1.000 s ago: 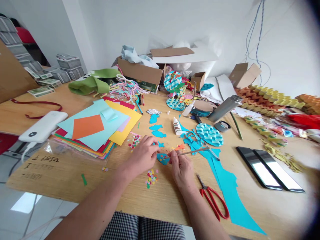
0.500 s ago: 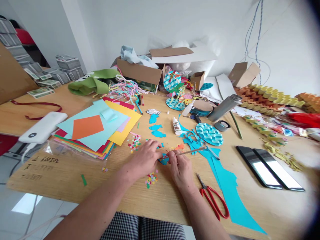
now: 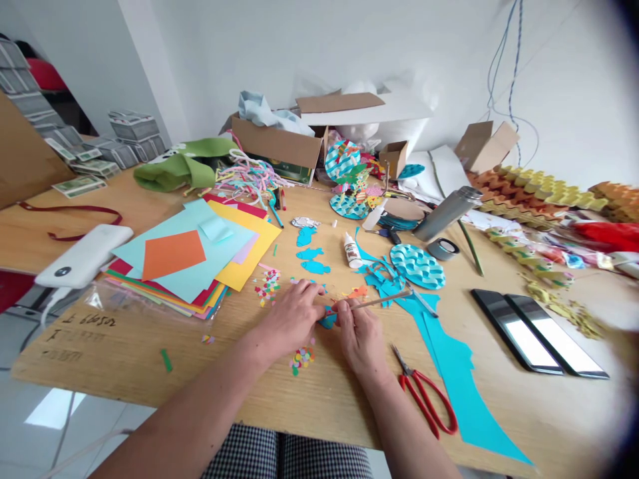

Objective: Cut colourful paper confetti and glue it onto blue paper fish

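Note:
Between my hands lies a small blue paper fish (image 3: 328,319), its edges partly hidden by fingers. The curled fingertips of my left hand (image 3: 294,318) press on its left side. Closed in a pinch, my right hand (image 3: 360,332) grips a thin stick (image 3: 382,301), whose working tip is over the fish. Round paper dots (image 3: 302,360) are scattered just below my left hand, and more confetti (image 3: 268,285) lies above it. Several cut blue fish (image 3: 316,267) form a column farther up the table. Upright near them stands a white glue bottle (image 3: 352,251).
Red-handled scissors (image 3: 428,402) lie right of my right forearm, beside a long blue paper scrap (image 3: 462,379). Two dark phones (image 3: 516,332) rest farther right. Coloured paper sheets (image 3: 174,256) are stacked on the left. A steel flask (image 3: 449,213) leans at the back right.
Both hands stay at the fish with almost no movement. The view has shifted very slightly; nothing is taken up or let go.

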Action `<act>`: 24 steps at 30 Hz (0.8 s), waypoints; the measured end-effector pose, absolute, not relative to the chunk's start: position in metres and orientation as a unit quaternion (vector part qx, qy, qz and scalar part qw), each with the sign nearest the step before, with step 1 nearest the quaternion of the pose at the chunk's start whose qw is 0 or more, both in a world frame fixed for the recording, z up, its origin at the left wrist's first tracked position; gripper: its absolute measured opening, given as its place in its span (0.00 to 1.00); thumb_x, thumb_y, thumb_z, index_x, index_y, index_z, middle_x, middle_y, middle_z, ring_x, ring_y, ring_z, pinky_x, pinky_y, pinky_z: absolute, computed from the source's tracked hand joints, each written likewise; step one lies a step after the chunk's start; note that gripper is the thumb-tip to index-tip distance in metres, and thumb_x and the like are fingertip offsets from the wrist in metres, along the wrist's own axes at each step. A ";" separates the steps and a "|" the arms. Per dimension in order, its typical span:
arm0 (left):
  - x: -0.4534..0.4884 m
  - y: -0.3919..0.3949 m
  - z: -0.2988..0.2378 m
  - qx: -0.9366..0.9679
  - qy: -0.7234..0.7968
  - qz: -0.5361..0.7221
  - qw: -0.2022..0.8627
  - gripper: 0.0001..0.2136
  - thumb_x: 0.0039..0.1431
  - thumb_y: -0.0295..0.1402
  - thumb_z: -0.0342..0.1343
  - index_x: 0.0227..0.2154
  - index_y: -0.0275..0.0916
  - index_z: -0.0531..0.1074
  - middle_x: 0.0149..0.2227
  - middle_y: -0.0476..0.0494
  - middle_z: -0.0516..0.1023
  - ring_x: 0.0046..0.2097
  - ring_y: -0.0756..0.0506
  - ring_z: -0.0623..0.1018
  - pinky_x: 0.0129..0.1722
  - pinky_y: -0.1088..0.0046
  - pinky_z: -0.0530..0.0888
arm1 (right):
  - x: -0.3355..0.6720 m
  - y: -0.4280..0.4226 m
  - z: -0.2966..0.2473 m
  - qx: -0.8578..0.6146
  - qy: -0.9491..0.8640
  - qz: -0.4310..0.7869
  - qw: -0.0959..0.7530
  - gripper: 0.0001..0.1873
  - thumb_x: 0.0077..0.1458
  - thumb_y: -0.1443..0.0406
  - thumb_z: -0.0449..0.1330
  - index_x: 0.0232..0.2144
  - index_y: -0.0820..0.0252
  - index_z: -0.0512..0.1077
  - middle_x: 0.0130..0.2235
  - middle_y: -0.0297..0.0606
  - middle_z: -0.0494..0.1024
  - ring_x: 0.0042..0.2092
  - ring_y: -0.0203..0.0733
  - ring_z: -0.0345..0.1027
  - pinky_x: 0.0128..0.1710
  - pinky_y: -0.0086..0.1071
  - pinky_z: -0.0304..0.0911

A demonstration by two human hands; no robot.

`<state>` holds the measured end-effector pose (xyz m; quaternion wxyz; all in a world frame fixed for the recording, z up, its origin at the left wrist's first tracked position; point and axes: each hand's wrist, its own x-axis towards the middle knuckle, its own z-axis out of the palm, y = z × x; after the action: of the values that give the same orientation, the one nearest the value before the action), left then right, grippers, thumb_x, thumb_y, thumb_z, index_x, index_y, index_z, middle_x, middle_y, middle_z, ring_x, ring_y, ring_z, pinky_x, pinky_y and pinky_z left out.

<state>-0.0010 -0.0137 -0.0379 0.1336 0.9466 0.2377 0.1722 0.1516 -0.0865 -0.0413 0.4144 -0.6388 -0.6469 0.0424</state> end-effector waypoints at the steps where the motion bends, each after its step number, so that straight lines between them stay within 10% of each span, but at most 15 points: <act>1: -0.001 -0.014 -0.038 0.947 0.238 0.171 0.133 0.09 0.47 0.30 0.68 0.30 0.38 0.73 0.51 0.39 0.67 0.53 0.38 0.65 0.51 0.56 0.68 | 0.152 -0.087 -0.042 -0.641 -0.644 0.046 0.415 0.21 0.66 0.60 0.44 0.24 0.58 0.68 0.21 0.35 0.70 0.25 0.38 0.64 0.26 0.29 0.57; 24: -0.001 -0.015 -0.039 0.945 0.246 0.175 0.129 0.11 0.53 0.22 0.59 0.39 0.40 0.74 0.50 0.41 0.67 0.53 0.39 0.66 0.53 0.59 0.68 | 0.155 -0.088 -0.048 -0.684 -0.538 0.127 0.476 0.24 0.65 0.54 0.46 0.27 0.61 0.71 0.22 0.35 0.72 0.23 0.36 0.66 0.24 0.28 0.58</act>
<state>-0.0006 -0.0152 -0.0393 0.1294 0.9445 0.2461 0.1748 0.1548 -0.0878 -0.0477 0.4765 -0.6835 -0.5382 0.1268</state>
